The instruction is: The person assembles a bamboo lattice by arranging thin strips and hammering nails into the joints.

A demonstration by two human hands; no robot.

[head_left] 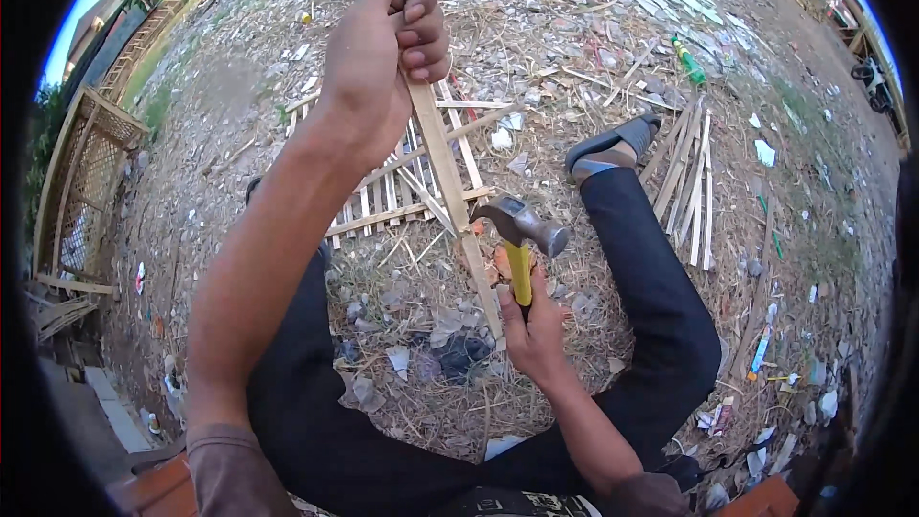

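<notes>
Raised in front of me, my left hand [388,62] is closed around the upper end of a long wooden slat [440,158]. The slat slants down toward the ground between my legs, with a break or joint showing partway along it. A claw hammer [520,254] with a steel head and yellow handle is gripped by my right hand [538,330], head up. Its claw is beside the slat at that break; whether they touch I cannot tell. Behind the slat, a frame of nailed wooden slats [383,201] lies on the ground, partly covered by my left arm.
Loose slats [691,177] lie in a fan beside my right sandal [613,146]. Farther off is a green plastic bottle [687,62]. A lattice panel [86,182] leans at the left. Litter and dry grass cover the ground [574,48].
</notes>
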